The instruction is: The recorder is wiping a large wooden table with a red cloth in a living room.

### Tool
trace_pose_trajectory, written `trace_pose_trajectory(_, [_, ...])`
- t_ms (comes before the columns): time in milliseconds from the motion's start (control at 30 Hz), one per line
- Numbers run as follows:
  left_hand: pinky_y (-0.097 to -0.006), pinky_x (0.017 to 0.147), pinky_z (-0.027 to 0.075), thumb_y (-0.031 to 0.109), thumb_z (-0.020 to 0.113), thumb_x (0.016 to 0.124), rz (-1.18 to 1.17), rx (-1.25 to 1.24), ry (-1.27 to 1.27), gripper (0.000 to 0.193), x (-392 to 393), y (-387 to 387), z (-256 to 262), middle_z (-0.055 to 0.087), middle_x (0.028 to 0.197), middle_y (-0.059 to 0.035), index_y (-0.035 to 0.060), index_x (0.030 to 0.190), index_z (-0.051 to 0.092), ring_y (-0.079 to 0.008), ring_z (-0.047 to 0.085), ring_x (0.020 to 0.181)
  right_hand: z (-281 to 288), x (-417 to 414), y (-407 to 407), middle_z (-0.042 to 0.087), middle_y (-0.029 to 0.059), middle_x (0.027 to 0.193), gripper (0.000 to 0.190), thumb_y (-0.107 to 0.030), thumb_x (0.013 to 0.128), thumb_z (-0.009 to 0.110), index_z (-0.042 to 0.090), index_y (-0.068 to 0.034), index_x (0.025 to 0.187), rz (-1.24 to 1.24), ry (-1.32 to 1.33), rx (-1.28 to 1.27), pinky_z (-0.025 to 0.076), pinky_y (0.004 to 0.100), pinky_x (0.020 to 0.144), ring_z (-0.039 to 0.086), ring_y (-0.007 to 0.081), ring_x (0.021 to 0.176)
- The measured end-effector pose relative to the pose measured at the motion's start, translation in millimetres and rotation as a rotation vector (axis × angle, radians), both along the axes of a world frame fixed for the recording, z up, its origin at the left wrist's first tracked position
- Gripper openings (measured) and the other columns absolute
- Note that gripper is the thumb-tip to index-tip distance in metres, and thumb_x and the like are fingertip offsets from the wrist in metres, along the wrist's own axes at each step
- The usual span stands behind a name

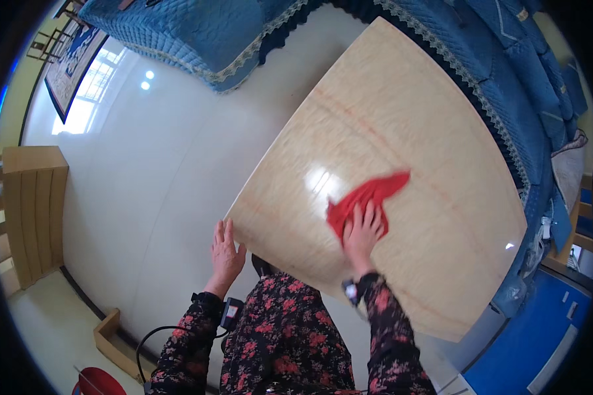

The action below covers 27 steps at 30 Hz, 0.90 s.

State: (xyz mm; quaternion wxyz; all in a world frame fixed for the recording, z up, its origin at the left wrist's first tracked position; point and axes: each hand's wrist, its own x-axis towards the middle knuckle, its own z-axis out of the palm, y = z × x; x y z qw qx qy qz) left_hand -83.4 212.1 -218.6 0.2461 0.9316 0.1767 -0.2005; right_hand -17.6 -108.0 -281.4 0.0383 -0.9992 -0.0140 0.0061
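A bunched red cloth (360, 197) lies on the glossy beige marble-look tabletop (395, 113). Pressed flat over its lower part is my right hand (363, 232), fingers spread on the fabric. One pointed end of the cloth trails out past my fingers to the upper right. At the table's left corner, my left hand (227, 254) holds nothing, its fingers slightly apart and the tips beside the edge. Whether those fingertips touch the edge, I cannot tell.
Blue quilted sofa covers with lace trim (504, 113) run along the table's far right side. Another blue-covered seat (202, 34) stands at the top. Glossy white floor tiles (143, 173) lie left, near a wooden cabinet (34, 212). A red container (101, 382) sits bottom left.
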Motion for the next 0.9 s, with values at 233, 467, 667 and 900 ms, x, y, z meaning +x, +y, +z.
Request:
trace_pose_trajectory(233, [-0.0471, 0.11, 0.024, 0.008, 0.065, 0.073, -0.048, 0.099, 0.017, 0.08, -7, 2, -17, 0.021, 0.145, -0.0287, 0.005, 0.143, 0.025, -0.0431, 0.018, 0.137, 5, 27, 114, 0.038, 0.0084, 0.14, 0.047, -0.035, 0.077, 0.063, 0.056, -0.022, 0.121, 0.494, -0.025, 0.388, 0.03, 0.0564, 0.098, 0.035, 0.0322, 0.127])
trace_pose_trajectory(467, [-0.0462, 0.109, 0.026, 0.008, 0.066, 0.073, -0.148, 0.055, 0.191, 0.079, 9, 18, 3, 0.027, 0.142, -0.029, 0.0039, 0.142, 0.028, -0.0436, 0.024, 0.134, -19, 224, 86, 0.043, 0.0075, 0.137, 0.046, -0.036, 0.078, 0.06, 0.057, -0.02, 0.121, 0.311, -0.177, 0.311, 0.033, 0.0584, 0.095, 0.037, 0.0324, 0.127])
trace_pose_trajectory(667, [-0.0447, 0.111, 0.023, 0.011, 0.069, 0.072, -0.158, 0.091, 0.29, 0.088, 8, 11, 4, 0.019, 0.146, -0.0301, 0.0024, 0.144, 0.019, -0.0422, 0.019, 0.137, -16, 159, -145, 0.041, 0.0081, 0.139, 0.048, -0.037, 0.082, 0.058, 0.051, -0.019, 0.126, -0.36, -0.165, -0.011, 0.033, 0.0557, 0.094, 0.035, 0.0342, 0.127])
trace_pose_trajectory(900, [-0.0437, 0.113, 0.02, 0.01, 0.07, 0.071, -0.259, 0.176, 0.365, 0.098, 13, 20, 0, 0.011, 0.148, -0.0299, 0.0028, 0.146, 0.008, -0.0413, 0.014, 0.139, 11, -61, -58, 0.034, 0.0152, 0.142, 0.052, -0.025, 0.075, 0.059, 0.05, -0.019, 0.126, -0.286, 0.219, 0.12, 0.028, 0.0659, 0.093, 0.032, 0.0436, 0.127])
